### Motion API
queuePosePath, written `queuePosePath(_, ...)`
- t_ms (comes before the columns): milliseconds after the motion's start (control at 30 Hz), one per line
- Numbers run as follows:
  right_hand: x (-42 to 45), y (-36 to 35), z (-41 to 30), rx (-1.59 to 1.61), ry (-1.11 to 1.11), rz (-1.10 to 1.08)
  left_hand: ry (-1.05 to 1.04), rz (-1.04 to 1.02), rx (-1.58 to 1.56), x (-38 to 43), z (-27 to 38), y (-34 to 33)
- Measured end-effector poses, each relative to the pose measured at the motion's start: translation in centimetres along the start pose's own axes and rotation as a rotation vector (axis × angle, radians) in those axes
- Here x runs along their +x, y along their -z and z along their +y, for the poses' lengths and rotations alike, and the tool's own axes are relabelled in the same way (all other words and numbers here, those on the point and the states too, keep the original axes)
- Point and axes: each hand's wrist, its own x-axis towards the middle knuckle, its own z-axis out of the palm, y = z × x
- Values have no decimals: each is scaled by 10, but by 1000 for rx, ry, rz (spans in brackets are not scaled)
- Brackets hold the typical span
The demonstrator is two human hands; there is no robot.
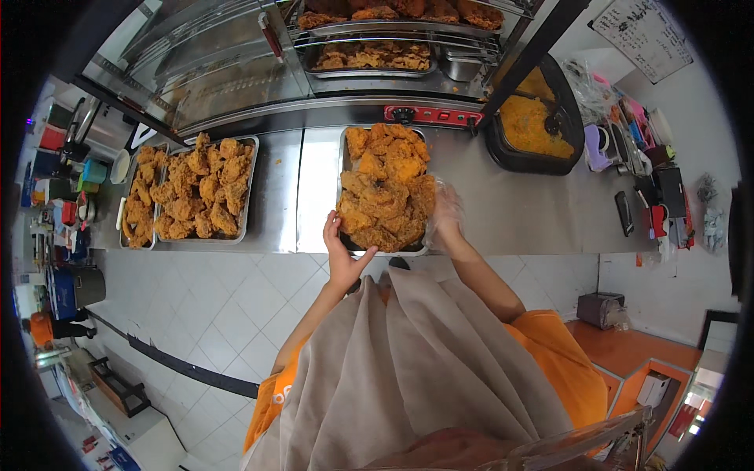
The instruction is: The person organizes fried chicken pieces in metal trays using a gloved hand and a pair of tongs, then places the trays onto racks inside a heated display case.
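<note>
A metal tray (341, 154) piled with fried chicken pieces (380, 203) sits on the steel counter in front of me, its near edge close to the counter's front edge. Bare, my left hand (344, 250) grips the tray's near left corner, with the thumb along the front rim. A clear plastic glove covers my right hand (446, 215), which lies against the tray's right side beside a large chicken piece. That piece hides part of the tray's right rim, and the right fingertips are blurred by the glove. Larger flat pieces lie at the near end, smaller ones at the far end.
Two more trays of fried chicken (203, 188) (141, 197) stand on the left. Behind is a glass warming cabinet (235, 100) with chicken on racks and a red control panel (433, 115). At right are a black tub (534, 162) of orange crumbs and a phone-like black object (624, 213).
</note>
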Motion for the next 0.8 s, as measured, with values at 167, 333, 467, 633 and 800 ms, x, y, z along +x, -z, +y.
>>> queuePosePath(167, -49, 19, -99, -492, 323, 17, 64, 43, 6, -7, -10, -2)
queuePosePath(333, -13, 21, -70, -209, 106, -146, 93, 64, -20, -1, -7, -8)
queuePosePath(467, -36, 10, -77, -225, 195, 14, 156, 44, 2, -2, -8, -3)
queuePosePath(633, -23, 14, -92, -270, 129, -9, 176, 35, -37, -1, -9, -1)
queuePosePath(800, -36, 0, -82, -674, 48, -73, 313, -28, -130, 11, -11, 9)
